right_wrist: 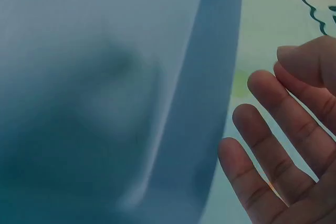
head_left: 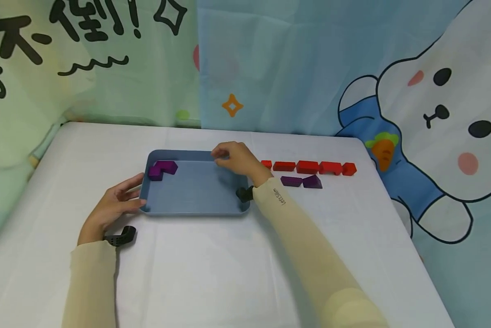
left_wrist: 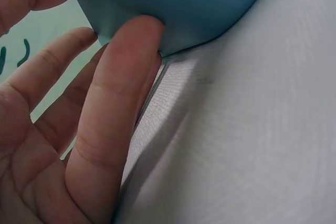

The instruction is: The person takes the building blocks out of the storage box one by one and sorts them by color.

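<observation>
A blue-grey rectangular tray (head_left: 196, 193) lies on the white table. My left hand (head_left: 116, 202) touches its left end with extended fingers, and in the left wrist view the fingertips (left_wrist: 139, 32) rest against the tray's outer wall (left_wrist: 194, 9). Inside, at the back left, purple blocks (head_left: 168, 167) sit close together. Over the tray's back right part hovers my right hand (head_left: 241, 160), holding nothing. The right wrist view shows its fingers (right_wrist: 257, 124) loosely bent and spread near the tray's rim (right_wrist: 205, 77).
To the right of the tray stands a row of several red blocks (head_left: 307, 167), partly hidden by my right hand at its left end. Two purple blocks (head_left: 302, 182) lie in front of that row. A printed cloth backdrop (head_left: 270, 68) hangs behind the table (head_left: 204, 264).
</observation>
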`<move>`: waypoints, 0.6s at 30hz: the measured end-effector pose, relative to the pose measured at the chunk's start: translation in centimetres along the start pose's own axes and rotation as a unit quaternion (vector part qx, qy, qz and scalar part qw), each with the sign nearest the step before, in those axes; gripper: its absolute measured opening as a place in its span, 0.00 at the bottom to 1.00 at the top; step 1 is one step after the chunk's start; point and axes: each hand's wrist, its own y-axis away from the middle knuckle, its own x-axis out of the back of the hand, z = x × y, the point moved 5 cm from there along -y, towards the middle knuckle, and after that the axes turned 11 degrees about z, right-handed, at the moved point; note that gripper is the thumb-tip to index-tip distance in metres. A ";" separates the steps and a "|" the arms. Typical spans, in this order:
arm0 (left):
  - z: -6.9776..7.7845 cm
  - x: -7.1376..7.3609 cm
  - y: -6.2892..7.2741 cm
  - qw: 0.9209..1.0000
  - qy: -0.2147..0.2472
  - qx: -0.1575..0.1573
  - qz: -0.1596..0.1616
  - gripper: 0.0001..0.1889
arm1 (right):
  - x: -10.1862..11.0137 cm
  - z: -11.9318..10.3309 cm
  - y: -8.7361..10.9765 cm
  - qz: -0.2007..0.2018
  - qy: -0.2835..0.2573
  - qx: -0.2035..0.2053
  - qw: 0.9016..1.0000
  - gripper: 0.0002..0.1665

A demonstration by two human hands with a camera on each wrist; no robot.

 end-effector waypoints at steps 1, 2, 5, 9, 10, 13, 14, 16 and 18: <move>0.0 0.0 0.0 1.000 -0.001 0.000 0.000 0.45 | -0.5 -0.3 -0.3 -0.001 -0.003 -0.001 1.000 0.16; 0.0 0.0 0.0 1.000 -0.001 0.000 0.000 0.45 | -1.0 -0.5 -0.5 -0.001 -0.006 -0.003 1.000 0.16; 0.0 0.2 -0.1 1.000 -0.002 0.000 0.002 0.45 | -2.4 -1.4 -1.2 0.001 -0.021 -0.012 1.000 0.17; 0.1 0.4 -0.1 1.000 -0.003 0.000 0.005 0.45 | -4.5 -2.3 -2.2 0.003 -0.033 -0.033 0.999 0.19; 0.0 0.4 -0.1 1.000 -0.003 -0.001 0.005 0.45 | -5.1 -2.5 -2.5 0.003 -0.033 -0.038 0.999 0.20; 0.0 0.5 -0.1 1.000 -0.002 -0.001 0.004 0.45 | -6.7 -2.9 -3.0 -0.005 -0.030 -0.060 0.998 0.22; -0.1 0.5 -0.1 1.000 0.000 -0.002 0.004 0.45 | -7.1 -3.0 -3.2 -0.007 -0.026 -0.065 0.998 0.23; -0.1 0.4 -0.2 1.000 0.003 -0.003 0.002 0.45 | -8.0 -3.2 -3.5 -0.009 -0.017 -0.070 0.997 0.24; -0.2 0.3 -0.3 1.000 0.005 -0.002 0.001 0.45 | -8.7 -3.5 -3.7 -0.006 -0.009 -0.075 0.997 0.25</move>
